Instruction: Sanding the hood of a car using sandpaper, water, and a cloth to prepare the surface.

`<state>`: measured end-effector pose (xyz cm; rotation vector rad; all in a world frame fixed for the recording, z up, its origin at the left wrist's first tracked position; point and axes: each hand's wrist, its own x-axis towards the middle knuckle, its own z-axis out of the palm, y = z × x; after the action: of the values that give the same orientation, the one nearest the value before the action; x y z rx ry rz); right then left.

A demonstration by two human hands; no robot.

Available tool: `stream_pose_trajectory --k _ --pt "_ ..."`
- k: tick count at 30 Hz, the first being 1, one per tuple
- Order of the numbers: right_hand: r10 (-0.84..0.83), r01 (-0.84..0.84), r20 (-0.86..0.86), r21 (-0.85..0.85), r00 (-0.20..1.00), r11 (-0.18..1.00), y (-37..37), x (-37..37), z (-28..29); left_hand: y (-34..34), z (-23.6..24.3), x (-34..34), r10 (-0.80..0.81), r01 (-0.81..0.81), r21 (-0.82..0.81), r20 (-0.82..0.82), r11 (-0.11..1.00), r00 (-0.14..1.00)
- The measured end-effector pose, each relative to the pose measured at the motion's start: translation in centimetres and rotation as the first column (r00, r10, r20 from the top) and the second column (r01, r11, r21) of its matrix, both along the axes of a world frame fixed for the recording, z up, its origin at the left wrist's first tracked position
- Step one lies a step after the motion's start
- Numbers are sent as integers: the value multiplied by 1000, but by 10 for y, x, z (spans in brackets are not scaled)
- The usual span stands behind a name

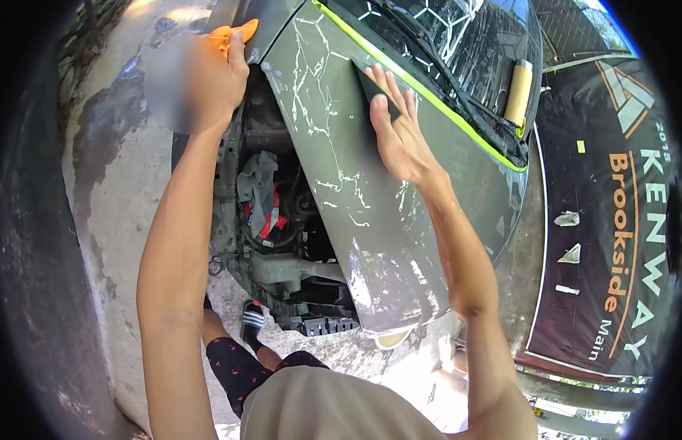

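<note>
Nearest the lens: your grey shirt [319,407] at the lower edge, with dark patterned shorts [234,363] and a striped sandal [251,323] on wet concrete ground [117,220] below.

Left hand [209,77]: raised high, arm nearly straight up from the lower edge. Grip clenched around an orange cloth [234,35], a corner of it poking out above the fingers. Hand sits at the upper left edge of the olive-green car panel [355,213], right beside the open cavity. Part of the hand is blurred, so finger detail is unclear.

Right hand [399,132]: palm flat, fingers extended and close together, pressing a dark flat squeegee [374,92] against the panel's upper part. Not a closed grip; the tool is pinned under the fingertips rather than wrapped. Forearm runs diagonally down to the lower right, wrist slightly bent.

Panel: matte olive film with pale cracked lines and wet glare toward its lower end. A bright yellow-green trim line [429,95] runs along its upper right edge, just beyond your fingertips.

Left of the panel: exposed engine bay [282,242] with a grey and red rag [262,198] lying in it.

Far right: a cream-coloured roll [518,92] resting near the windscreen [458,37], and a dark printed banner [612,220] well apart from both hands.
</note>
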<state>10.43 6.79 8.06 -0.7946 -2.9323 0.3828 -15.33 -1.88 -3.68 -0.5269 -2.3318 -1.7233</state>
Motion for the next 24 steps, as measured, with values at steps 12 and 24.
stream_pose_trajectory --k 12,24 --pt "229 -229 12 -44 973 973 38 62 -7 -7 3 -5 11 -9 34 -64 999 998" --pt "333 -345 -166 -51 928 937 44 -80 11 -4 0 0 -23 24 54 -29 998 999"
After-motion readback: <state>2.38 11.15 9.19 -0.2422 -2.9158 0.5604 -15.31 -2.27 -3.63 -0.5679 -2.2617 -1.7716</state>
